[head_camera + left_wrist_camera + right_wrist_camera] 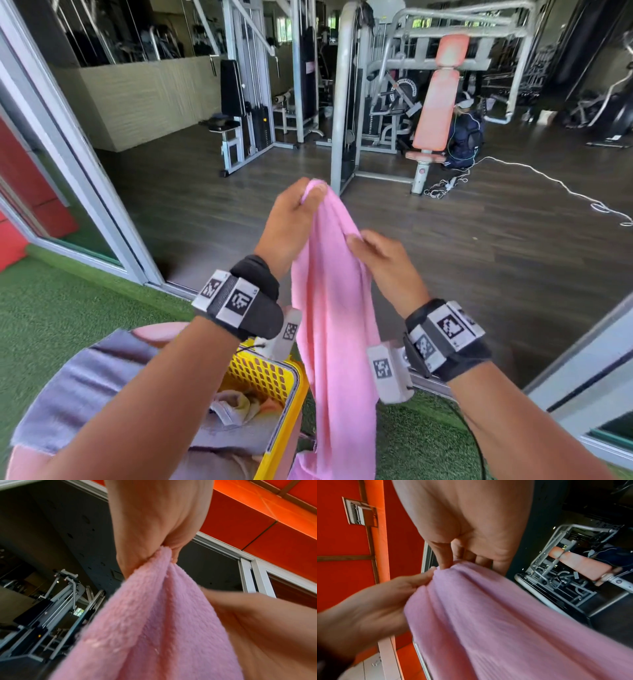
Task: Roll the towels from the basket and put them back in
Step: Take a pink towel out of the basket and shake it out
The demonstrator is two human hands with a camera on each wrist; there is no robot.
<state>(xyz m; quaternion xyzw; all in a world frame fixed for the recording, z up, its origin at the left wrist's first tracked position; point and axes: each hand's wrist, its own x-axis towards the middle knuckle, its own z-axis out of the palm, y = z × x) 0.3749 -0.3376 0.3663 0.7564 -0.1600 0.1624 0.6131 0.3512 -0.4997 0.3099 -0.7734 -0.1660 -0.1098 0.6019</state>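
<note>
We see the left hand raised, its fingers pinched on the top edge of a pink towel, which hangs lengthwise in the air above the artificial grass. The right hand, lower and just beside the left, grips a fold of the same towel between thumb and fingers. We note the towel's lower end passing the right edge of the yellow basket. Inside the basket lie crumpled cloths. Beside the basket's left edge lies a grey towel. Gym machines stand well beyond.
</note>
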